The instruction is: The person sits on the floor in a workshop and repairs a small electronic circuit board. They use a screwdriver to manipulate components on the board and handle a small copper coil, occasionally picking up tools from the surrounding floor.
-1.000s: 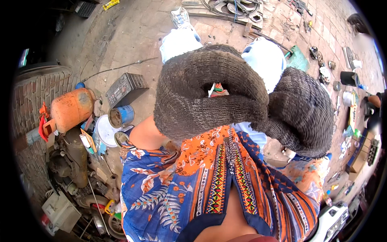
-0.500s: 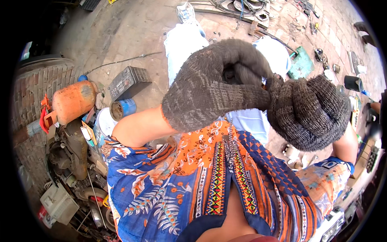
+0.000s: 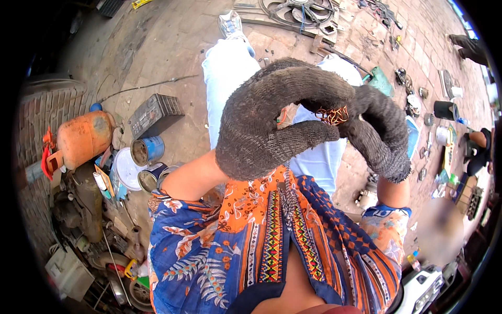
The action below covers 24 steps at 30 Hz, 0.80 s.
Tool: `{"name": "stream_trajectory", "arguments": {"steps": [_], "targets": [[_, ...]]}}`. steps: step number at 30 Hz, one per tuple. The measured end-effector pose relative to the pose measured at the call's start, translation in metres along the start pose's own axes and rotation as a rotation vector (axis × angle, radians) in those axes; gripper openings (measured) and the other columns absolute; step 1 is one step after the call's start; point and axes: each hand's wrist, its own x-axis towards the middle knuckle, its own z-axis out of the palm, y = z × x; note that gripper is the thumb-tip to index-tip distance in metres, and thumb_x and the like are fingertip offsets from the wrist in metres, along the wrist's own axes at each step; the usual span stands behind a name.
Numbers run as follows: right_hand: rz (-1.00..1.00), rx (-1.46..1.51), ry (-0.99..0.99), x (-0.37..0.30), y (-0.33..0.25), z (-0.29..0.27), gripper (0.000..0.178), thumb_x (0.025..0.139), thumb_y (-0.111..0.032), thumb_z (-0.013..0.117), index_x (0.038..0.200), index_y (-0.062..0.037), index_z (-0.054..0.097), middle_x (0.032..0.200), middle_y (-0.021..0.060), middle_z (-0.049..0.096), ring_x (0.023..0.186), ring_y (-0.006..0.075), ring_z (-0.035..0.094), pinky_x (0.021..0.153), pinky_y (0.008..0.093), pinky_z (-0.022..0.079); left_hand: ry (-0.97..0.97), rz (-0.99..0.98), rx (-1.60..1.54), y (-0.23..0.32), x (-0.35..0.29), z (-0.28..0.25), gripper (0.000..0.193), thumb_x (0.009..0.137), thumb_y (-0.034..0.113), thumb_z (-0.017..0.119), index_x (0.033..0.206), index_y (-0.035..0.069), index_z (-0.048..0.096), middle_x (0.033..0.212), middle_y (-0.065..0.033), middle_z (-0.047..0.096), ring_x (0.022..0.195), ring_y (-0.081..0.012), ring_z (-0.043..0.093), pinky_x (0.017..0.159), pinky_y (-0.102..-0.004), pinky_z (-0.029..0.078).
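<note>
A small tangle of copper wire (image 3: 333,115) is held up in front of my body, above my lap. My left hand (image 3: 266,123), in a dark grey knitted glove, curves around with fingertips and thumb closed on the tangle's left side. From the right, my right hand (image 3: 384,133) in a matching glove grips the wire's other end between thumb and fingers. The two hands meet at the tangle, and the fingertips cover part of it.
At the left stand an orange gas cylinder (image 3: 86,138), a black battery (image 3: 155,116), a blue can (image 3: 148,150) and a white-lidded bucket (image 3: 125,167). Beyond my legs lie a fan assembly (image 3: 298,11) and a hammer (image 3: 340,55). To the right are a black cup (image 3: 445,110) and scattered parts.
The copper wire, hidden before, now shows between my fingertips. My right hand has turned from a closed fist to a more open curve and moved left. My view has shifted slightly.
</note>
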Motion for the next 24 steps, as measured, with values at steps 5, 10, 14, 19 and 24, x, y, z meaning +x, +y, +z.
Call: {"name": "stream_trajectory", "arguments": {"steps": [5,10,14,19,24], "targets": [[0.091,-0.048,0.091,-0.015,0.017,0.014,0.022,0.08,-0.009,0.071,0.098,0.0003,0.063,0.089,0.0083,0.063,0.075,0.0132,0.06,0.065,0.0269,0.048,-0.081,-0.103,-0.005,0.009,0.0,-0.003,0.042,0.072,-0.006,0.071,0.112,-0.004,0.057,0.109,-0.0152,0.058,0.097,-0.0211,0.061,0.078,-0.0299,0.053],[-0.047,-0.241,0.015,-0.009,0.002,0.01,0.024,0.08,-0.012,0.07,0.099,-0.0005,0.063,0.092,0.0115,0.064,0.081,0.0213,0.063,0.068,0.0326,0.049,0.047,-0.206,-0.048,0.013,-0.005,0.002,0.033,0.07,0.002,0.075,0.102,0.004,0.066,0.092,-0.008,0.064,0.081,-0.0172,0.063,0.07,-0.0279,0.051],[-0.157,-0.386,-0.045,-0.008,0.001,0.007,0.023,0.081,-0.015,0.065,0.098,-0.0004,0.063,0.088,0.0147,0.063,0.081,0.034,0.061,0.073,0.0398,0.049,0.035,-0.236,0.11,0.015,-0.002,0.005,0.033,0.068,0.003,0.076,0.099,0.002,0.067,0.087,-0.0076,0.065,0.076,-0.0139,0.061,0.065,-0.0255,0.05],[-0.26,-0.434,0.103,-0.026,0.012,0.021,0.022,0.084,-0.021,0.059,0.096,-0.0029,0.061,0.082,0.0148,0.059,0.075,0.0325,0.06,0.067,0.0401,0.049,-0.026,-0.252,0.094,0.007,-0.013,0.012,0.029,0.066,-0.005,0.074,0.093,-0.002,0.065,0.087,-0.0109,0.063,0.076,-0.0156,0.061,0.062,-0.0247,0.05],[-0.22,-0.33,0.278,-0.056,0.041,0.036,0.022,0.085,-0.023,0.059,0.095,-0.0039,0.06,0.08,0.013,0.059,0.074,0.0315,0.06,0.068,0.0385,0.049,0.043,-0.329,-0.086,-0.003,-0.022,0.038,0.031,0.068,-0.008,0.072,0.096,-0.001,0.061,0.093,-0.009,0.061,0.077,-0.0128,0.06,0.065,-0.0226,0.049]]}}
